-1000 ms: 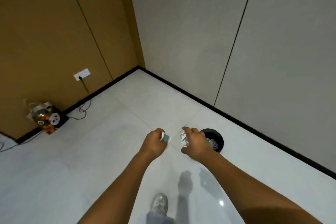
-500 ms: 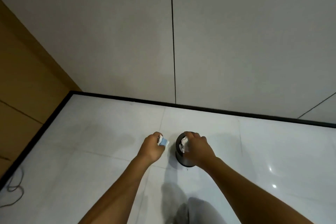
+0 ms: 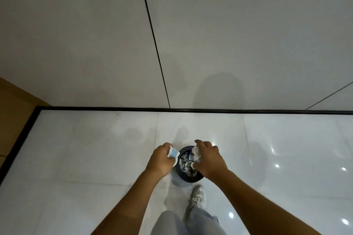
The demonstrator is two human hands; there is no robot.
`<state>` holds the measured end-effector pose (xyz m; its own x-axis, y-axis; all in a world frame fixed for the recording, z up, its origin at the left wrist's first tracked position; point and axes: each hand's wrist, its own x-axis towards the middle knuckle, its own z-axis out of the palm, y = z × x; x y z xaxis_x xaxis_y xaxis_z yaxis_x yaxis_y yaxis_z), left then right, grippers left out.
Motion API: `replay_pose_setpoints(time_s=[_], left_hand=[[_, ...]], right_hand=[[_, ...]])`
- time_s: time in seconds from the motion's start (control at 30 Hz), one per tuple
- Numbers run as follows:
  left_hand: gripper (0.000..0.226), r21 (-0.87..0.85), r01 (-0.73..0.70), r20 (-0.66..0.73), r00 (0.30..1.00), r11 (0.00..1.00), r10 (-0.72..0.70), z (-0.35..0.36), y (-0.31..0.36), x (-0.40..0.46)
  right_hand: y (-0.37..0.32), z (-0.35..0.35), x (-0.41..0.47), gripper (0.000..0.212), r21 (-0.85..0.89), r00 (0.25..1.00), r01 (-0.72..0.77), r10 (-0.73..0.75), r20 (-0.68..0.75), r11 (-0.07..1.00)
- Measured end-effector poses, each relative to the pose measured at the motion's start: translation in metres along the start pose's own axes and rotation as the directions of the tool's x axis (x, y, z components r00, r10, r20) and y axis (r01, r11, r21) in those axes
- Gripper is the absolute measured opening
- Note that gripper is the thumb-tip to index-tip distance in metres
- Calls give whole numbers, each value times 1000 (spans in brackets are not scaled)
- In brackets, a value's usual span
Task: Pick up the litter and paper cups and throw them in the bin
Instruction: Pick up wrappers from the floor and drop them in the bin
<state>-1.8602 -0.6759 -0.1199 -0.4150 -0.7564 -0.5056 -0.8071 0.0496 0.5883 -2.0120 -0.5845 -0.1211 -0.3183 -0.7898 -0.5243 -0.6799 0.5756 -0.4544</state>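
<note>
A glossy white tiled floor (image 3: pixel 95 158) meets a pale grey panelled wall (image 3: pixel 229 34) at a black skirting strip (image 3: pixel 191 110); a tan wall (image 3: pixel 13 112) stands far left, a grey sneaker (image 3: pixel 197 197) near.

pale grey wall (image 3: pixel 229 34) fills the upper half of the view, smooth panels split by thin dark seams: one long seam (image 3: pixel 154 44) running down to the floor line, a second short one (image 3: pixel 328 96) at far right. black skirting strip (image 3: pixel 191 110) along the wall's foot, turning the corner and continuing down the left side. brown panelled wall (image 3: pixel 13 105) at lower left. floor (image 3: pixel 86 149) of large glossy white tiles, faint grout lines. small bright reflections of lights (image 3: pixel 277 166) on the right part of the floor. soft shadows on wall and tiles.
</note>
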Motion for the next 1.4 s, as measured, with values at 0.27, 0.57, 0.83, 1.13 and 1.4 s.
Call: replay_pose_setpoints(time_s=[0.27,0.57,0.83,1.13,1.4], left_hand=[[33,29,25,76,997,999,-27,37,-31,79],[38,90,-35,163,986,995,20,126,-82,168],[62,94,40,333,940,995,-69,206,-105,228],[39,222,118,319,929,968,-186,189,-138,233],[37,295,-40,334,940,955,-64,149,-154,238]], right_hand=[[26,40,76,74,100,996,-92,91,12,991],[93,114,141,77,248,953,-285,301,-29,926],[140,168,165,78,332,919,-357,391,-41,873],[130,189,175,82,366,903,-414,427,50,833],[118,202,205,82,364,842,-539,488,229,759]])
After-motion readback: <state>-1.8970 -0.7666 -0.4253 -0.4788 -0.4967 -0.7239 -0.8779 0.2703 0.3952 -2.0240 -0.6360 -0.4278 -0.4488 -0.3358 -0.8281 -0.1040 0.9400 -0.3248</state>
